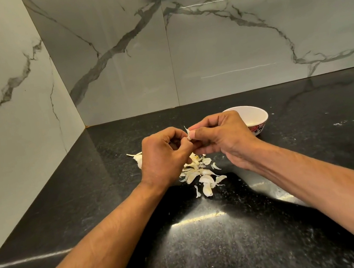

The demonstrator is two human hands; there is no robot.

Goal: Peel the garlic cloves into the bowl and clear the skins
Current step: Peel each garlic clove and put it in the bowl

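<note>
1. Black speckled stone counter (pixel 67 209) fills the corner, with grey-veined white marble walls (pixel 226 44) behind it.
2. Both hands meet above the counter. The left hand (pixel 163 156) has its fingers curled in, pinching a small white garlic clove (pixel 188 137).
3. The right hand (pixel 220 136) pinches the same clove with thumb and fingers, pulling at a thin flap of skin.
4. So I think the step now is peeling one clove.
5. A round white bowl with a red flower pattern (pixel 258 118) sits at 2 o'clock from the hands, close behind the right hand.
6. A heap of pale papery skins (pixel 201 174) lies on the counter at 6 o'clock, just under the hands.
7. More garlic (pixel 138 158) peeks out at 9 o'clock.
8. Next, the bare clove should go in the bowl. Skins still need clearing.
</note>
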